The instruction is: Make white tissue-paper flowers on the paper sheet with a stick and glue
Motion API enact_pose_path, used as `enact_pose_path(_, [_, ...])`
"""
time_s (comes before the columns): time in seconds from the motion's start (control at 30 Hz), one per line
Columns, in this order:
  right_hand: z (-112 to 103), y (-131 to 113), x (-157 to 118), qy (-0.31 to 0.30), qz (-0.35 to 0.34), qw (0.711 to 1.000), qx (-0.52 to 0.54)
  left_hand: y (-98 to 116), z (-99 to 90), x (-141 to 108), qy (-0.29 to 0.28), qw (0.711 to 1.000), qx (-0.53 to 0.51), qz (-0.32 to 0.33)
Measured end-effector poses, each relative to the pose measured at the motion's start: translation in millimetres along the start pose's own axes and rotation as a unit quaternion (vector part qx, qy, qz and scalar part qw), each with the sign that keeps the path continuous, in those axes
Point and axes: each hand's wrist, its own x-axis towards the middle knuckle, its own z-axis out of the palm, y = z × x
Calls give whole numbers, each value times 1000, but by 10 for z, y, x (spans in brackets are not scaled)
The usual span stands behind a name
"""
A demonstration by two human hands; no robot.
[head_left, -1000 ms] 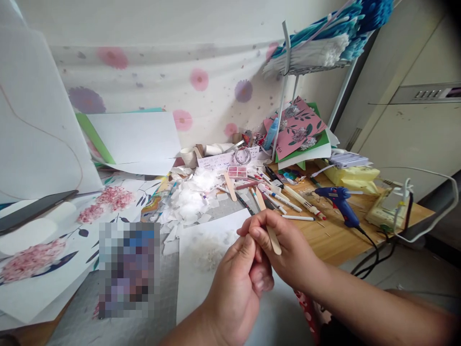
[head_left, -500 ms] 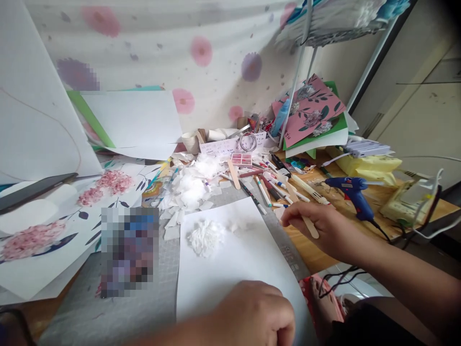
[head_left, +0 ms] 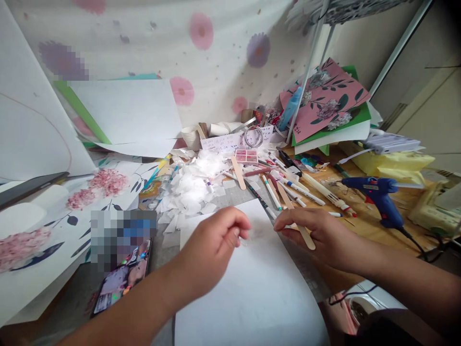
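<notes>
My left hand (head_left: 216,245) is over the white paper sheet (head_left: 234,298), its fingers curled and pinched together; what is between the fingertips is too small to make out. It hides the white ruffled paper flower. My right hand (head_left: 317,235) hovers at the sheet's right edge, fingers bent round a wooden craft stick (head_left: 305,237) that points down to the right. The two hands face each other without touching. Just beyond my left hand is a pile of torn white tissue pieces (head_left: 190,187).
A blue glue gun (head_left: 378,194) lies at the right on the wooden table. Markers (head_left: 288,185) and another craft stick (head_left: 238,173) are scattered behind the sheet. A phone (head_left: 124,278) lies left, beside pink flower artwork (head_left: 108,182).
My left hand has moved up and forward from the near edge to above the sheet, now covering the flower. My right hand keeps the stick, slightly lower. The view has shifted a little.
</notes>
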Motion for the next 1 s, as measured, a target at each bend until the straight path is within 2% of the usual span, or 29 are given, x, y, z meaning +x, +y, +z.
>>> enact_pose_path(0.1, [-12,42,109,13,-14,1000,-9,-98,-94,44,23,997,-36,-66])
enact_pose_path(0.23, [-3,110,386,17,-23,999,-37,-128,-192,31,14,995,-39,-90])
enact_pose_path(0.3, [30,141,600,10,-25,997,-79,-155,-275,48,55,993,-47,-93])
enact_pose_path(0.43, [177,186,1102,-26,-32,985,-166,-266,-472,120,182,974,-94,-93])
enact_pose_path(0.5, [272,210,1322,-43,-37,978,-202,-293,-525,119,207,966,-123,-92])
enact_pose_path(0.67, [427,308,1626,-72,-26,955,-286,-109,-423,-87,167,976,-128,-50])
enact_pose_path(0.77, [459,366,1680,-77,-19,949,-304,29,-309,-187,101,986,-133,9])
enact_pose_path(0.87, [483,399,1707,-73,-9,951,-299,33,-266,-149,73,972,-222,-36])
enact_pose_path(1.0, [466,373,1707,-45,23,965,-258,-76,-289,-25,88,927,-351,-101])
